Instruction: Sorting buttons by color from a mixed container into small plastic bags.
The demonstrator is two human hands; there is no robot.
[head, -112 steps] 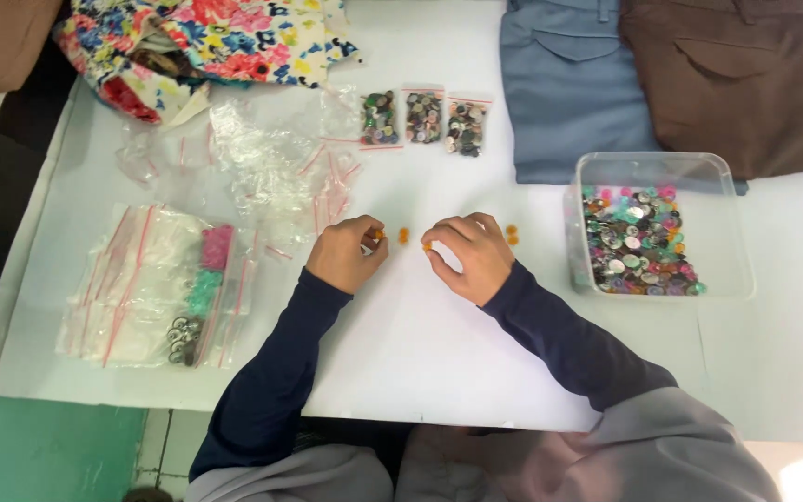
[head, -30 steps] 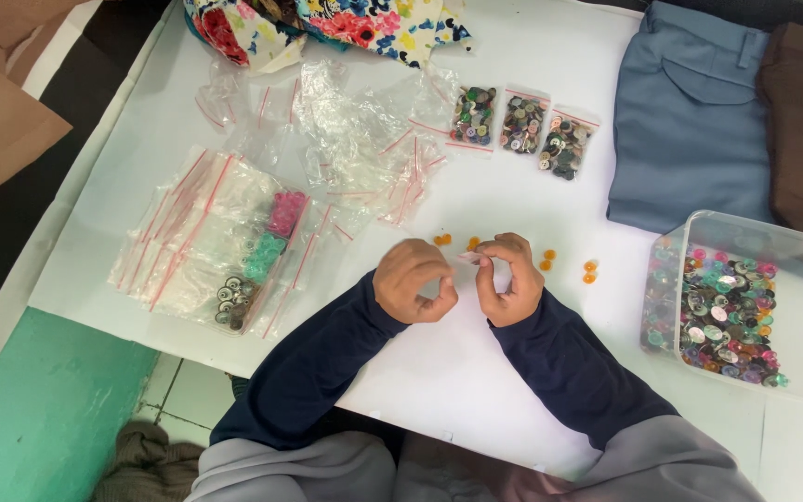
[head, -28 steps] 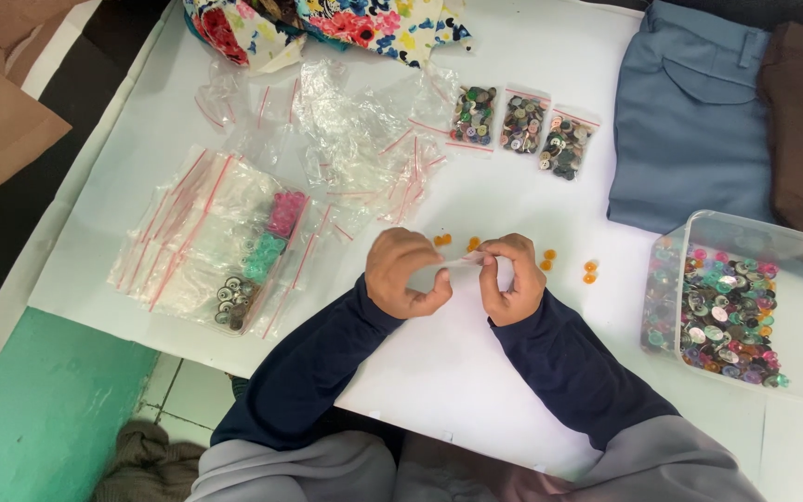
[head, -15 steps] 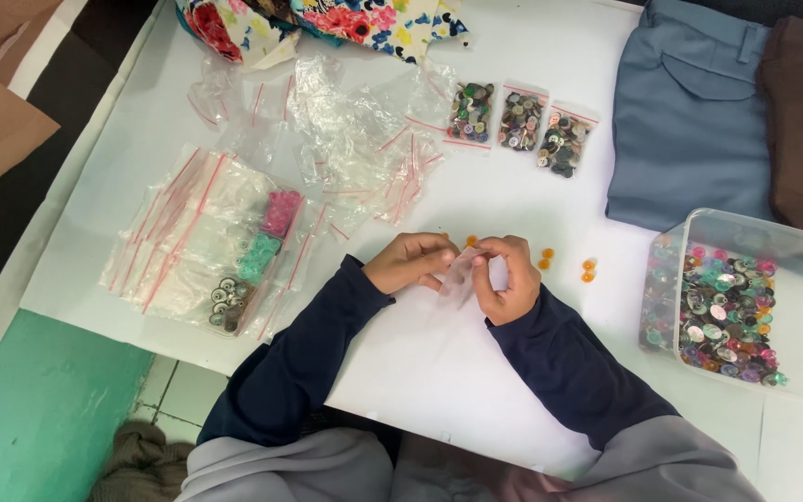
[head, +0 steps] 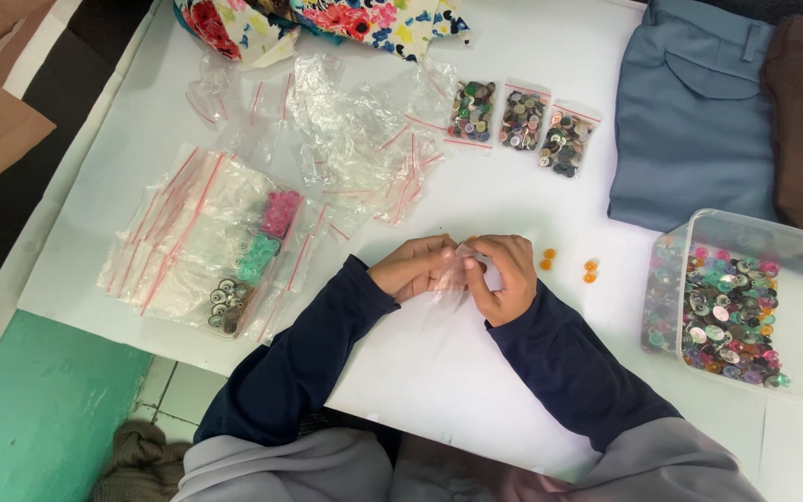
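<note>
**Both hands pinch a small clear bag over the white table**

Pinched between the fingertips of both hands, a small clear plastic bag (head: 454,275) hangs at its top edge, just above the white table (head: 439,372). The left hand (head: 417,267) and the right hand (head: 506,276) meet at the bag's mouth, fingers closed on the film from either side; whether the mouth is held open cannot be told. The bag looks very light, limp and slippery, likely to fold or slide, so the stiffer top strip seems the sound place to take it.

Just right of the right hand lie loose orange buttons (head: 590,270), apart from the bag. Farther right stands a clear plastic tub (head: 796,251) full of mixed buttons. Three small filled bags (head: 520,122) lie in a row beyond the hands, beside a heap of empty clear bags (head: 355,149). At the left sits a stack of bags (head: 206,246) holding pink, green and dark buttons. Folded blue trousers (head: 690,121) and flowered cloth (head: 327,19) lie at the far edge.
</note>
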